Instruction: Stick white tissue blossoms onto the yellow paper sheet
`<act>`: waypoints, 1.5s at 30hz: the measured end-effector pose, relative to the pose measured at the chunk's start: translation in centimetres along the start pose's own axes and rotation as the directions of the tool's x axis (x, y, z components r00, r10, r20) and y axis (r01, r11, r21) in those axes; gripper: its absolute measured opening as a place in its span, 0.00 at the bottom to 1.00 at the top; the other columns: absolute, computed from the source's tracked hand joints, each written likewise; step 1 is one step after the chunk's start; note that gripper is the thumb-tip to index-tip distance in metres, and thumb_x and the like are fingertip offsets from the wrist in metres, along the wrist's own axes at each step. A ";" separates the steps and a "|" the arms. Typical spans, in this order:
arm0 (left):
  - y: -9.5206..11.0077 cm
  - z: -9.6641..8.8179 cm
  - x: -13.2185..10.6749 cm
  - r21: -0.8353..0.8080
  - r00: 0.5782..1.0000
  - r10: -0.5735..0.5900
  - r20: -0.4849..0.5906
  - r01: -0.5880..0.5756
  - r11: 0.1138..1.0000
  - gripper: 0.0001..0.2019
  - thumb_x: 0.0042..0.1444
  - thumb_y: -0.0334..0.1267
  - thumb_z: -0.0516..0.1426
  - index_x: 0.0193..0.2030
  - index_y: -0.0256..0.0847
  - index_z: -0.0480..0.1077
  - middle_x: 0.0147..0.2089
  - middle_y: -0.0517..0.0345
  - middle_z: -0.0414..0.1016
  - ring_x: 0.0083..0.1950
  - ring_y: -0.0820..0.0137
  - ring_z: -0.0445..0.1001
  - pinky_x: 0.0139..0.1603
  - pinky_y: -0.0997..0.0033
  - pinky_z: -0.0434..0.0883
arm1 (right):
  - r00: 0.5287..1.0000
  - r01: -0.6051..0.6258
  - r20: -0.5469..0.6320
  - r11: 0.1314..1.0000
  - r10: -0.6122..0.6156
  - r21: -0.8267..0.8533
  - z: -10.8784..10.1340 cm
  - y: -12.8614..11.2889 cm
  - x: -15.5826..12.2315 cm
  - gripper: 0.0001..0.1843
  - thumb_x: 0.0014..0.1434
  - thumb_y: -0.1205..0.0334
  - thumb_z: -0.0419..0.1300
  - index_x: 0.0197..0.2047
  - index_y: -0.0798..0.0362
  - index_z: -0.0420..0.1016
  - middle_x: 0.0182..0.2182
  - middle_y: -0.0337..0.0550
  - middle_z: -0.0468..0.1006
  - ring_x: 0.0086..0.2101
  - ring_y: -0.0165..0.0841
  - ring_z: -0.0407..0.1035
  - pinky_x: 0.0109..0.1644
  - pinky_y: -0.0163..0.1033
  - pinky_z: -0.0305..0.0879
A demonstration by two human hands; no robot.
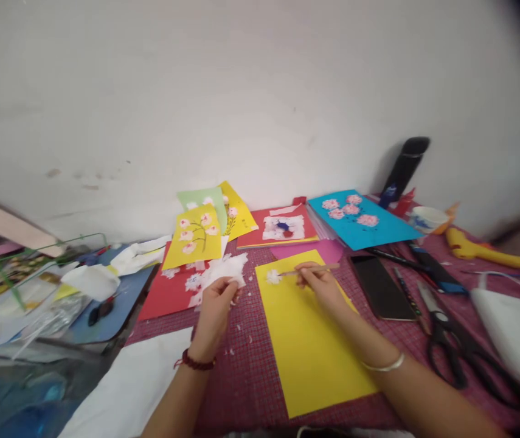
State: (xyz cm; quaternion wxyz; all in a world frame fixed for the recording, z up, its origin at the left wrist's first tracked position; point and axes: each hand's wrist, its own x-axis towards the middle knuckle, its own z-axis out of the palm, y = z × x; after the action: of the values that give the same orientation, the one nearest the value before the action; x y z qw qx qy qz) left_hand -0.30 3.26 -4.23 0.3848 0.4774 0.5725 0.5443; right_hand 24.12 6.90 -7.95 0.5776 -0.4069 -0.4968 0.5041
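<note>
A yellow paper sheet (308, 340) lies on the red checked cloth in front of me. My right hand (318, 282) rests on its top part, fingers pinched on a thin stick (292, 273) whose tip touches a small white tissue tuft (273, 277) on the sheet. My left hand (216, 301) hovers left of the sheet, fingers closed on a crumpled piece of white tissue (227, 269). A red bead bracelet sits on the left wrist, a pale bangle on the right forearm.
Finished flower cards lie behind: yellow (193, 236), red (282, 228), blue (360, 220). A dark phone (381, 286), pens and black scissors (451, 337) lie right. A black bottle (403, 167), cup (428, 218) and yellow glue gun (483, 248) stand far right. Papers are piled left.
</note>
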 end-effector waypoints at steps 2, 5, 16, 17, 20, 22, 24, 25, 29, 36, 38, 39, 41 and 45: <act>-0.4 3.7 0.5 -0.132 0.991 -0.089 0.102 0.102 0.986 0.07 0.45 0.38 0.58 0.29 0.35 0.70 0.23 0.60 0.71 0.23 0.76 0.66 0.25 0.77 0.61 | 0.998 0.057 0.030 0.995 -0.060 0.078 0.6 -1.2 -0.6 0.10 0.55 0.55 0.56 0.35 0.53 0.70 0.23 0.38 0.72 0.24 0.29 0.65 0.29 0.35 0.62; -1.4 7.4 0.9 -0.221 0.974 -0.139 0.181 0.178 0.959 0.08 0.43 0.37 0.59 0.29 0.35 0.71 0.24 0.59 0.72 0.24 0.77 0.67 0.26 0.77 0.61 | 0.993 0.098 0.063 0.992 -0.104 0.082 1.2 -2.1 -1.2 0.09 0.56 0.56 0.56 0.35 0.52 0.70 0.24 0.39 0.73 0.24 0.29 0.65 0.29 0.36 0.62; -2.8 8.4 0.5 -0.271 0.966 -0.152 0.208 0.206 0.940 0.08 0.43 0.36 0.61 0.29 0.34 0.71 0.25 0.59 0.71 0.25 0.78 0.67 0.27 0.78 0.62 | 0.978 0.171 0.142 0.979 -0.154 -0.114 1.0 -0.4 -1.1 0.08 0.57 0.61 0.53 0.35 0.52 0.72 0.28 0.40 0.72 0.27 0.28 0.65 0.30 0.34 0.62; -2.7 8.4 0.4 -0.274 0.967 -0.151 0.207 0.206 0.939 0.08 0.43 0.36 0.61 0.29 0.34 0.71 0.25 0.59 0.71 0.24 0.78 0.67 0.27 0.78 0.62 | 0.977 0.174 0.142 0.977 -0.157 -0.120 1.1 -0.5 -1.1 0.08 0.57 0.61 0.54 0.35 0.52 0.73 0.28 0.40 0.72 0.27 0.28 0.66 0.30 0.34 0.63; -2.4 8.4 0.3 -0.309 0.967 -0.152 0.204 0.210 0.928 0.08 0.43 0.37 0.61 0.29 0.34 0.71 0.24 0.59 0.72 0.24 0.77 0.68 0.27 0.77 0.64 | 0.984 0.141 0.120 0.985 -0.128 -0.103 1.3 -0.6 -1.1 0.08 0.56 0.59 0.55 0.34 0.53 0.73 0.28 0.41 0.73 0.25 0.28 0.66 0.29 0.34 0.63; -2.2 8.3 0.1 -0.370 0.962 -0.158 0.223 0.234 0.899 0.10 0.45 0.39 0.60 0.31 0.34 0.71 0.26 0.56 0.74 0.26 0.74 0.71 0.29 0.74 0.66 | 0.991 0.097 0.093 0.994 -0.092 -0.047 1.4 -0.7 -1.1 0.09 0.55 0.58 0.57 0.35 0.53 0.74 0.28 0.41 0.75 0.24 0.28 0.66 0.27 0.35 0.63; -1.9 8.1 0.0 -0.430 0.953 -0.167 0.252 0.265 0.863 0.12 0.48 0.42 0.58 0.32 0.34 0.71 0.28 0.54 0.75 0.28 0.72 0.72 0.31 0.72 0.67 | 0.997 0.062 0.055 0.998 -0.062 0.000 1.5 -0.9 -1.0 0.10 0.53 0.56 0.59 0.34 0.53 0.75 0.27 0.42 0.76 0.22 0.29 0.66 0.25 0.35 0.64; -1.8 8.1 0.0 -0.444 0.950 -0.166 0.264 0.272 0.854 0.12 0.49 0.43 0.57 0.32 0.34 0.71 0.28 0.54 0.75 0.28 0.73 0.72 0.31 0.72 0.68 | 0.998 0.054 0.032 0.999 -0.054 0.006 1.5 -1.0 -1.0 0.10 0.52 0.55 0.59 0.32 0.53 0.75 0.27 0.43 0.76 0.22 0.29 0.66 0.25 0.35 0.63; -1.9 8.3 -0.2 -0.412 0.949 -0.125 0.288 0.241 0.879 0.10 0.46 0.40 0.61 0.31 0.35 0.71 0.28 0.58 0.73 0.26 0.77 0.69 0.29 0.76 0.66 | 0.998 0.042 -0.056 0.999 -0.040 0.032 1.4 -1.1 -0.8 0.11 0.51 0.55 0.59 0.30 0.53 0.76 0.20 0.38 0.72 0.19 0.27 0.62 0.22 0.33 0.59; -2.6 8.6 -0.1 -0.336 0.968 -0.067 0.240 0.148 0.930 0.11 0.44 0.40 0.62 0.33 0.36 0.71 0.28 0.58 0.73 0.26 0.76 0.68 0.29 0.76 0.66 | 0.997 -0.081 0.004 0.967 0.083 0.243 1.1 -0.1 -0.4 0.10 0.47 0.55 0.63 0.32 0.52 0.75 0.23 0.36 0.72 0.19 0.24 0.63 0.23 0.30 0.60; -2.6 8.4 0.0 -0.341 0.973 -0.059 0.222 0.134 0.930 0.11 0.44 0.40 0.62 0.32 0.36 0.71 0.27 0.59 0.72 0.26 0.77 0.68 0.29 0.76 0.66 | 0.993 -0.112 0.059 0.955 0.099 0.275 1.2 0.0 -0.3 0.11 0.45 0.55 0.64 0.31 0.52 0.75 0.26 0.38 0.74 0.20 0.24 0.65 0.24 0.31 0.61; -2.6 8.4 0.0 -0.345 0.975 -0.056 0.217 0.130 0.930 0.11 0.44 0.39 0.62 0.32 0.36 0.71 0.27 0.59 0.72 0.26 0.77 0.68 0.29 0.76 0.66 | 0.992 -0.118 0.081 0.955 0.099 0.271 1.2 0.0 -0.3 0.11 0.45 0.55 0.64 0.31 0.53 0.75 0.27 0.39 0.75 0.21 0.25 0.66 0.25 0.31 0.62; -2.5 8.3 0.1 -0.353 0.975 -0.048 0.219 0.124 0.927 0.10 0.44 0.39 0.62 0.32 0.36 0.70 0.26 0.60 0.72 0.26 0.77 0.68 0.29 0.76 0.65 | 0.991 -0.108 0.099 0.968 0.087 0.228 1.3 -0.1 -0.3 0.11 0.47 0.55 0.63 0.30 0.54 0.75 0.26 0.40 0.75 0.20 0.25 0.66 0.24 0.32 0.62; -2.4 8.4 -0.1 -0.336 0.969 -0.024 0.246 0.108 0.936 0.09 0.45 0.38 0.62 0.32 0.36 0.71 0.27 0.58 0.73 0.26 0.77 0.68 0.29 0.76 0.65 | 0.996 -0.083 0.034 0.984 0.079 0.155 1.4 -0.2 -0.4 0.10 0.49 0.55 0.61 0.28 0.55 0.74 0.21 0.36 0.71 0.17 0.23 0.61 0.20 0.30 0.58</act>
State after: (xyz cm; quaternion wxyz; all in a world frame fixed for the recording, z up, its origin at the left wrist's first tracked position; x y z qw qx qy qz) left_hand 7.50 5.42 -7.53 0.5466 0.4444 0.4333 0.5622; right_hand 22.82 6.42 -7.62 0.5798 -0.3730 -0.4467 0.5702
